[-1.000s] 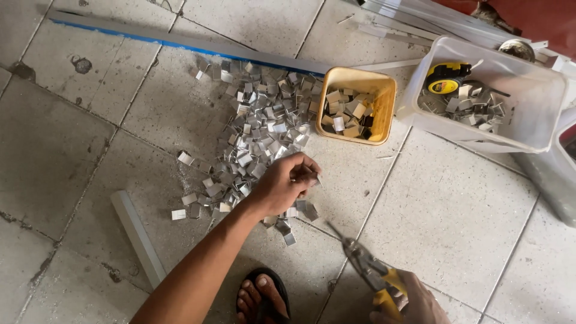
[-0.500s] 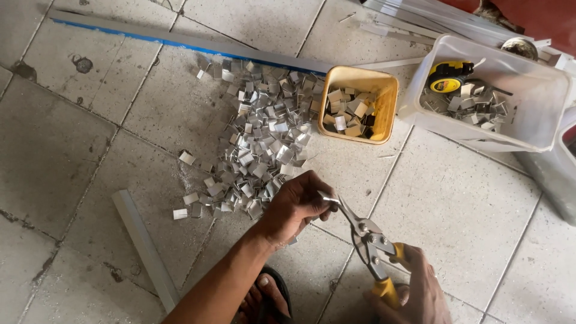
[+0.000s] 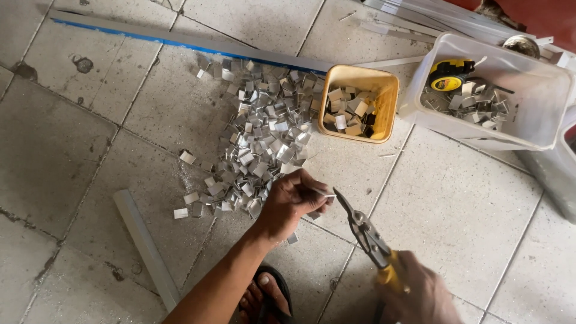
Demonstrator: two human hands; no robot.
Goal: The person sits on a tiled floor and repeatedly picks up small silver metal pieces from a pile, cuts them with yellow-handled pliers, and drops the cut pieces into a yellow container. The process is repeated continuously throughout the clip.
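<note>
One metal piece [image 3: 324, 195] pinched in left hand [image 3: 292, 201], touching snips [image 3: 363, 231] tip.

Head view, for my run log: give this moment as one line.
left hand: pinches small metal piece | right hand: grips tin snips, blades at piece | metal pieces pile on floor | yellow tub

- The heap of metal pieces [image 3: 258, 138] lies on the floor [image 3: 462, 204], left of the small tub [image 3: 360, 102].
- The big tub [image 3: 540, 114] stands right of the small tub.
</note>
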